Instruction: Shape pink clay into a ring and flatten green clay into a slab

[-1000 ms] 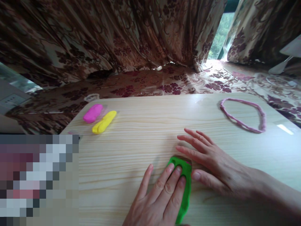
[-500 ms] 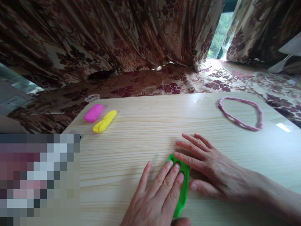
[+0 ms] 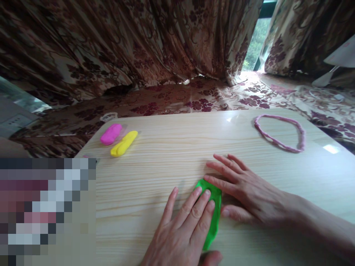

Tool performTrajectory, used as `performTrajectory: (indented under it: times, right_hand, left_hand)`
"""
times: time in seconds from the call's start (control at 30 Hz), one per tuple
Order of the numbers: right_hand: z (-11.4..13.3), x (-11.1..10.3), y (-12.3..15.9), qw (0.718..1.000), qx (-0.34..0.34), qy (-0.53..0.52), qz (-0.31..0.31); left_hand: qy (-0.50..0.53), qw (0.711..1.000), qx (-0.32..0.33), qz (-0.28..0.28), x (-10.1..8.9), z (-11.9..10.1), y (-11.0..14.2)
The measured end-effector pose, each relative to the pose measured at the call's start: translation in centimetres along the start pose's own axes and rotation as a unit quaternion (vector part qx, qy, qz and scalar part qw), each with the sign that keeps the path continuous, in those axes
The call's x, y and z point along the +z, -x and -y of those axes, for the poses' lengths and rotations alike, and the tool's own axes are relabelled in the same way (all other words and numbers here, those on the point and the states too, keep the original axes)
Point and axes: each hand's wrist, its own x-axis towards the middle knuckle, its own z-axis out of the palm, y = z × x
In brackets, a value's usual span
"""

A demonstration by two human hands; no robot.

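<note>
A flat, elongated slab of green modelling clay (image 3: 215, 216) lies on the pale wood-grain table (image 3: 155, 147). My left hand (image 3: 184, 229) rests on it with fingers stretched out, three fingertips pressed onto the clay and the little finger spread off to the left. Part of the slab is hidden beneath that hand. My right hand (image 3: 244, 192) lies open at the clay's right side, its index fingertip at the upper edge and its thumb beside the right edge. Nothing is grasped by either hand.
A pink clay lump (image 3: 111, 133) and a yellow clay piece (image 3: 124, 143) lie at the table's far left. A twisted mauve loop (image 3: 301, 136) sits at the far right. Patterned curtains (image 3: 166, 40) hang behind. A blurred-out patch covers the lower left.
The view has shifted slightly. Both hands keep nearly the same pose on and beside the green clay, with no clear change in its shape.
</note>
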Motion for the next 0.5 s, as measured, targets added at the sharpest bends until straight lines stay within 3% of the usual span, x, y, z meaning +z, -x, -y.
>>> performTrajectory:
  times: [0.1,0.2,0.3,0.37,0.5]
  right_hand:
    - [-0.1,-0.4,0.6,1.000,0.007,0.001,-0.017]
    - [-0.3,-1.0,1.8,0.989,0.087,-0.026,-0.119]
    - [-0.2,-1.2,3.2,0.960,0.174,-0.078,-0.205]
    - [0.2,-0.9,3.8,0.950,0.198,-0.113,-0.212]
    - [1.7,0.0,4.4,0.946,0.200,-0.173,-0.187]
  left_hand:
    - [0.007,1.000,-0.011,0.011,-0.2,-0.1,0.4]
    - [0.045,0.999,-0.021,0.008,-1.2,0.2,0.0]
    - [0.112,0.988,-0.110,-0.004,-2.4,1.0,-2.1]
    - [0.152,0.977,-0.150,0.012,-2.7,1.5,-4.1]
    - [0.197,0.966,-0.143,0.081,-2.6,2.3,-7.2]
